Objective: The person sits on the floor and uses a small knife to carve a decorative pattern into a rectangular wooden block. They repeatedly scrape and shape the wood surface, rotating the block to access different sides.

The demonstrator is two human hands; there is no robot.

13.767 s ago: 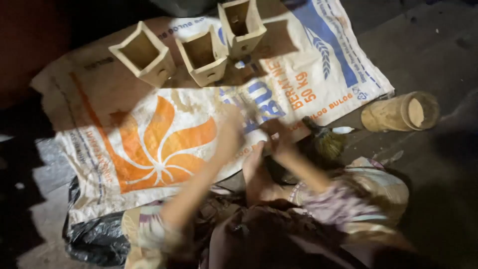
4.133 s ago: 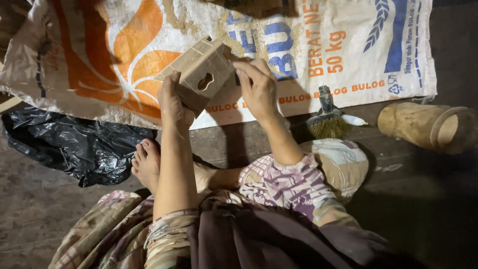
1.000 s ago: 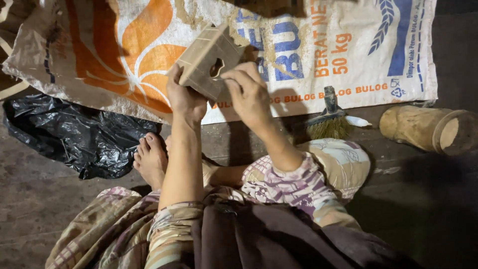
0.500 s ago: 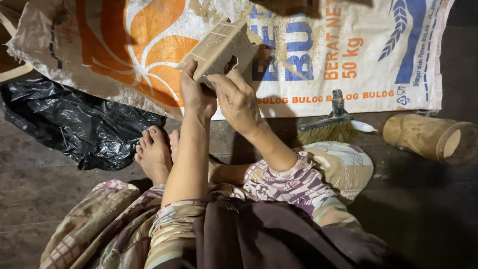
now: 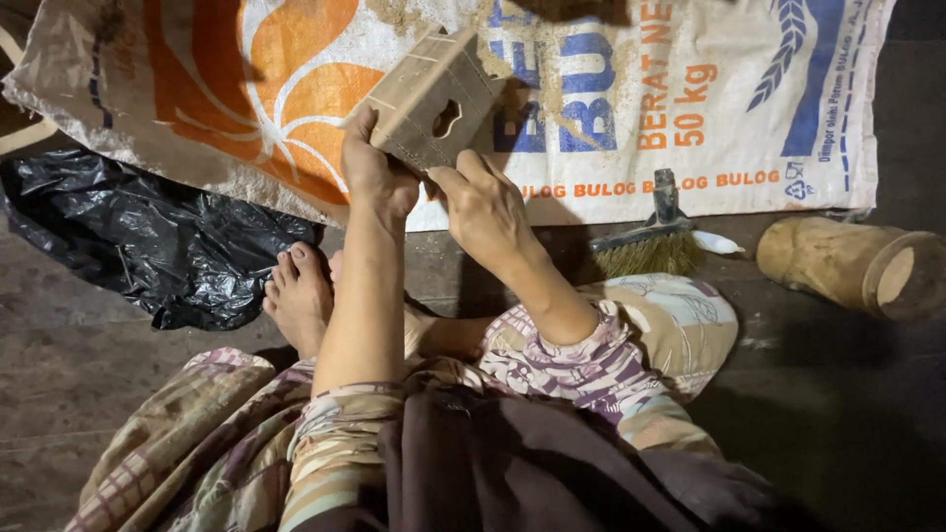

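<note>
Head view: since half a second ago the box (image 5: 434, 99) has tilted a little further and sits slightly lower in the frame, at upper centre over the sack (image 5: 296, 89). The left hand (image 5: 377, 169) is closed on its lower left edge; the right hand (image 5: 483, 202) presses curled fingers on its lower corner. The fingertips are hidden behind the box. The box is pale bare wood with a notched cutout. The sack is woven. A bristle brush (image 5: 650, 241) lies on the floor at right.
</note>
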